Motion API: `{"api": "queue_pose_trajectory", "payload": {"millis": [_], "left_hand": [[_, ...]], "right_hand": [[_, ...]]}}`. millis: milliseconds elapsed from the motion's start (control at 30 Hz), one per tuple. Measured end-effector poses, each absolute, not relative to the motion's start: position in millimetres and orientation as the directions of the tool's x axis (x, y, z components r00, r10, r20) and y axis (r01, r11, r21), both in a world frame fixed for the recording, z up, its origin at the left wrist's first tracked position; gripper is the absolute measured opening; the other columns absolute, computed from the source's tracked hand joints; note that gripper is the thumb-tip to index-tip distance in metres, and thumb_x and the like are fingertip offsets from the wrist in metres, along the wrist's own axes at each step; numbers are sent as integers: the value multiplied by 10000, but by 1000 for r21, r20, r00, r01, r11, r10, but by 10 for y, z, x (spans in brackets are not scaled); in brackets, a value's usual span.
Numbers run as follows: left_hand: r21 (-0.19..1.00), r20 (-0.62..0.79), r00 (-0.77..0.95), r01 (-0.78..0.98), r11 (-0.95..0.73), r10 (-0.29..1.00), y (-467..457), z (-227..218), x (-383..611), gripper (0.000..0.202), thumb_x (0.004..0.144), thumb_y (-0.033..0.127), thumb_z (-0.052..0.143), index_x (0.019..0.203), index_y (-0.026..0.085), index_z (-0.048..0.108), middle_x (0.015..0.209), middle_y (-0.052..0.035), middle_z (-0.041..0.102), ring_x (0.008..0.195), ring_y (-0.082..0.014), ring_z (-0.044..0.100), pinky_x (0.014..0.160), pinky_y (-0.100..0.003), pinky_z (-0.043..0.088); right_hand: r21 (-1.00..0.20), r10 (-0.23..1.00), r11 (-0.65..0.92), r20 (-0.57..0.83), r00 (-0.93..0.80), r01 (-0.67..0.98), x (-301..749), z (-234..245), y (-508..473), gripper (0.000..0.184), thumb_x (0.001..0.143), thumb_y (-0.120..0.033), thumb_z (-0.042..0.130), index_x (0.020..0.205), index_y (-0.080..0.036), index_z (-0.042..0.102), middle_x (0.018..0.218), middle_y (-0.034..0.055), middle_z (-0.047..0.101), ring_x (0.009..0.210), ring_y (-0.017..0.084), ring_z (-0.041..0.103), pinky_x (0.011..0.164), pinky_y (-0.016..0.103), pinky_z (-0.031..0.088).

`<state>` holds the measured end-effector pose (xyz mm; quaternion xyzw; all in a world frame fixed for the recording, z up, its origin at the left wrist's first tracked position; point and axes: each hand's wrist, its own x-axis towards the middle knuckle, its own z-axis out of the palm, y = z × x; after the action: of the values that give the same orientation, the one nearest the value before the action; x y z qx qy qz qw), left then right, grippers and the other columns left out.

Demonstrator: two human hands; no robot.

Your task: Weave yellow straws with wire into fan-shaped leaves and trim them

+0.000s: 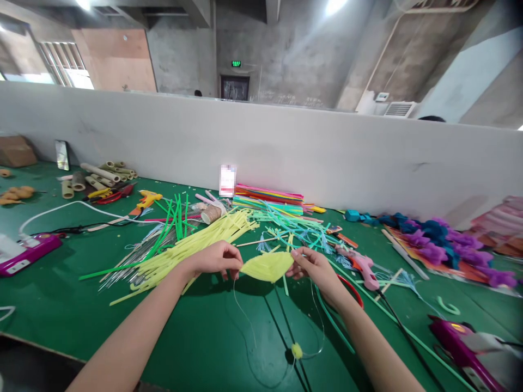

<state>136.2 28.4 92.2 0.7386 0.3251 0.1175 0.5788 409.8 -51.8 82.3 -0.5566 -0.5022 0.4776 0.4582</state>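
A yellow, fuzzy leaf-shaped piece (267, 267) is stretched level between my hands above the green table. My left hand (218, 260) pinches its left tip, and my right hand (312, 267) pinches the right tip between thumb and fingers. From the piece a thin clear thread (249, 316) loops down. Lower right, the thread reaches a small yellow fuzzy ball (297, 351) close to the tabletop. Behind my left hand lies a big bundle of yellow pipe cleaners (204, 237).
Green pipe cleaners (177, 223) and a yellow glue gun (149, 200) lie left. A pink glue gun (365, 269) with a black cord lies right of my right hand. Purple power strips (30, 255) stand at both sides. A phone (227, 181) leans on the white partition (286, 147). Purple-teal fuzzy pieces (443, 242) lie right.
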Motion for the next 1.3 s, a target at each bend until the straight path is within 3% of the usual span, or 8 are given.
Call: {"api": "queue_pose_trajectory", "payload": {"millis": [367,767,1067,1300], "left_hand": [[930,-204,793,340,-140,574,259,860,1431,175,752,343,612,721,170,613,648,-19,652,647,-149,650,549,-219,480],[957,-126,770,261,-128,626,211,833,1514,105,699,240,586,637,171,537,576,7,616,544,-106,575,476,-188,403],[944,-181,792,306,-123,584,221,828,1516,288,796,460,565,752,176,550,682,-10,618,632,-143,622,479,-205,429],[926,-66,795,274,-259,603,189,805,1560,285,832,435,529,715,177,497,633,7,595,543,-101,531,484,-197,386]], "right_hand": [[-991,994,-87,-80,77,97,4126,820,-508,387,756,-584,621,765,-204,543,656,24,696,620,191,683,576,285,518],[-993,995,-65,-58,81,96,4133,817,-509,406,755,-593,617,753,-193,547,642,24,687,614,187,685,550,265,508],[-996,994,-72,-66,91,61,4142,800,-507,340,790,-533,614,764,-201,546,640,8,686,602,170,677,560,257,503],[-989,994,-75,-63,90,128,4121,813,-514,357,808,-545,578,758,-191,556,628,7,681,591,159,672,532,238,486]]}}
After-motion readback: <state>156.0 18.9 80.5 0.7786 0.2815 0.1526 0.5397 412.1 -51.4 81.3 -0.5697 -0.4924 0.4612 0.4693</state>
